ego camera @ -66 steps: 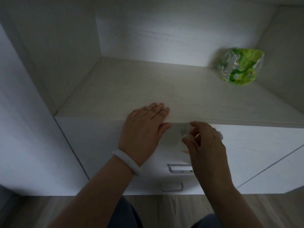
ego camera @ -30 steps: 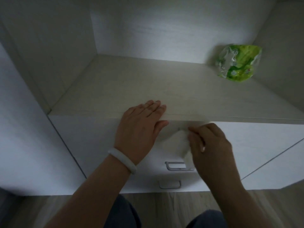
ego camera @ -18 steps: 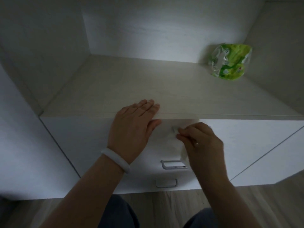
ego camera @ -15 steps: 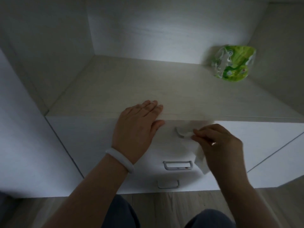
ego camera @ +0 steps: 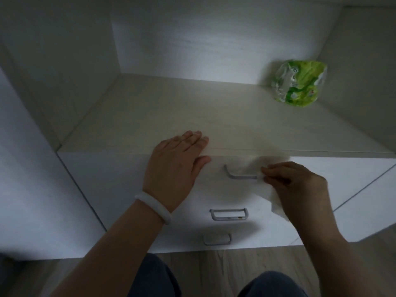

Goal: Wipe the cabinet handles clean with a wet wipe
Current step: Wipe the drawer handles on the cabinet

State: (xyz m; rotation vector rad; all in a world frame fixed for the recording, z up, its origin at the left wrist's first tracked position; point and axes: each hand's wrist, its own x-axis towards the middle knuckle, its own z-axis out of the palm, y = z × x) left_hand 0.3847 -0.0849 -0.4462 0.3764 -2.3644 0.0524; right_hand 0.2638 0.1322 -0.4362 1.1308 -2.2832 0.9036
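A white cabinet has three drawers with pale metal handles. The top handle [ego camera: 237,173] shows its left end and middle bar; its right end is hidden behind my right hand [ego camera: 300,189]. That hand pinches a white wet wipe [ego camera: 276,202] against the right end of the top handle, and the wipe hangs down below the fingers. My left hand [ego camera: 175,168] lies flat with straight fingers over the front edge of the cabinet top [ego camera: 150,125], to the left of the handle. The middle handle [ego camera: 228,214] and the bottom handle [ego camera: 216,239] are in plain sight below.
A green pack of wet wipes [ego camera: 299,83] stands at the back right of the shelf. Side walls close in the shelf left and right. A second white unit [ego camera: 364,200] adjoins on the right. Wooden floor [ego camera: 214,264] and my knees lie below.
My right hand has slid the wipe rightward along the top handle, uncovering its left end and bar. My left hand has stayed flat on the cabinet edge.
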